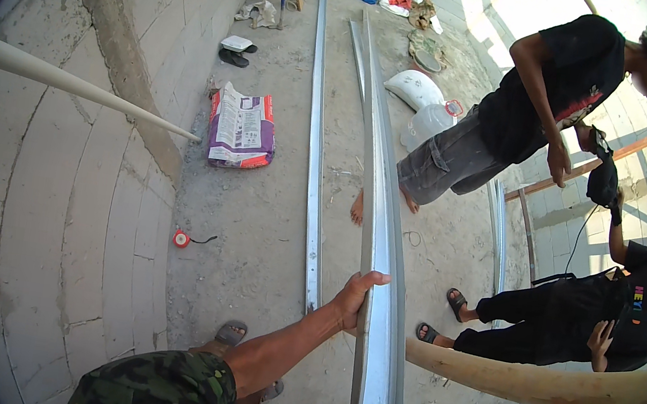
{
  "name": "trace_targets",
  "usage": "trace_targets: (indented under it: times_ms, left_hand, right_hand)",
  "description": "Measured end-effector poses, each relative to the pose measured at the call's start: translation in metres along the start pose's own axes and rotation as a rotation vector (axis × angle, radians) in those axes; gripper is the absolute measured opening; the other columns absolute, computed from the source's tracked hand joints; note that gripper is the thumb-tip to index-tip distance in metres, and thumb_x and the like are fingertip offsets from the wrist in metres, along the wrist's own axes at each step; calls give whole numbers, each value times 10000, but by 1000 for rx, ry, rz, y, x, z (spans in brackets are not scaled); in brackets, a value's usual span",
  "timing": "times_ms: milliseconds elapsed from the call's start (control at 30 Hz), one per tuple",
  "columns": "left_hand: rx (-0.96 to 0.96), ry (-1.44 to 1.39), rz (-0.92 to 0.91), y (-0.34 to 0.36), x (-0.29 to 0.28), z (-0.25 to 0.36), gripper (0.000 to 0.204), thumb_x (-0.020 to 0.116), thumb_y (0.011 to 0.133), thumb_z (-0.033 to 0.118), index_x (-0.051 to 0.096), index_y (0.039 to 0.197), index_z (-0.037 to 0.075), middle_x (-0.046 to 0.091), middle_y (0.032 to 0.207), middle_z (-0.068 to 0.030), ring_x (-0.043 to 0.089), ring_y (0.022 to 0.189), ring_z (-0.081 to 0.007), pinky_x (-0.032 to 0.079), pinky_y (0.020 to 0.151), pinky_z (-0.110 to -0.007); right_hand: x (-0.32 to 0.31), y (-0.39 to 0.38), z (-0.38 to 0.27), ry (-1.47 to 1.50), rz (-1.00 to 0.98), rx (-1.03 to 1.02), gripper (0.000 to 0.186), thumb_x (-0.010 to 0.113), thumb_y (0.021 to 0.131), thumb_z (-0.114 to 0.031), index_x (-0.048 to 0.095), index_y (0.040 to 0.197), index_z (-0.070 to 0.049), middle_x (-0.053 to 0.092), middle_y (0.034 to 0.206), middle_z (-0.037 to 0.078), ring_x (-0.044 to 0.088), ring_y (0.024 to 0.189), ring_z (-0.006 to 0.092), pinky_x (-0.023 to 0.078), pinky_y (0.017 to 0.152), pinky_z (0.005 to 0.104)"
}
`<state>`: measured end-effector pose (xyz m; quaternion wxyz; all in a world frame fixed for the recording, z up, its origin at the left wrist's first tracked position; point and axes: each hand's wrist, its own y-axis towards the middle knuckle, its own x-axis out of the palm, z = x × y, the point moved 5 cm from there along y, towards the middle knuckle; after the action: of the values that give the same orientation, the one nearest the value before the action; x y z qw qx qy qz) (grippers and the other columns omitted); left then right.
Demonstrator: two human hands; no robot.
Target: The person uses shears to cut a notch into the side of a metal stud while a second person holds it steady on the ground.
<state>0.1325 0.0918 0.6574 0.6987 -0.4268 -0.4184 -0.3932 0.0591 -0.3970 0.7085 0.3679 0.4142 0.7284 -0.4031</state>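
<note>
My left hand (355, 300) reaches in from the lower left, under a camouflage sleeve (153, 390). It is closed around the left edge of a long silver metal channel (381, 294), thumb on top and the other fingers hidden beneath. Toward me the channel ends in a bent, flared tip; its far end stretches deep into the room. On the floor to its left lies a second long metal profile (317, 143), and another thin strip (355, 56) runs beside the far part. My right hand is not in view.
A purple-and-white sack (243, 127) and red tape measure (182, 238) lie near the left block wall. A pale pipe (90, 86) leans there. Two people stand at right, one raising a black corded tool (604, 181). A thick wooden pole (547, 386) crosses at lower right.
</note>
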Motion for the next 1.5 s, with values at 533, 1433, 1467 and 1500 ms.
trace_targets:
  times_ms: [533, 1433, 1467, 1500]
  left_hand:
    - [133, 294, 290, 97, -108, 36, 786, 686, 751, 385, 393, 1327, -63, 535, 1136, -239, 596, 1041, -340, 550, 842, -457]
    - [157, 359, 249, 195, -245, -15, 824, 692, 740, 442, 391, 1334, -44, 493, 1114, -224, 551, 1073, -335, 520, 849, -470]
    - [151, 354, 247, 195, -255, -20, 789, 693, 742, 431, 412, 1314, -35, 506, 1096, -212, 560, 1056, -328, 524, 845, -464]
    - [144, 350, 243, 196, -264, -26, 755, 694, 745, 419, 432, 1295, -27, 520, 1078, -200, 570, 1039, -320, 528, 841, -458]
  right_hand:
    - [93, 166, -39, 288, -382, -20, 541, 554, 949, -497, 588, 845, 32, 498, 682, 11, 425, 679, 128, 374, 589, 338]
    - [255, -48, 250, 539, 882, 1355, 807, 607, 897, -427, 256, 1446, 48, 340, 1417, 326, 398, 1304, 451, 372, 1058, 522]
    - [253, -47, 257, 212, 760, 1168, 808, 608, 889, -417, 255, 1453, 40, 338, 1422, 318, 393, 1301, 458, 360, 1061, 531]
    - [253, -39, 256, -98, 630, 968, 809, 609, 881, -408, 253, 1459, 31, 336, 1427, 309, 388, 1298, 464, 348, 1064, 541]
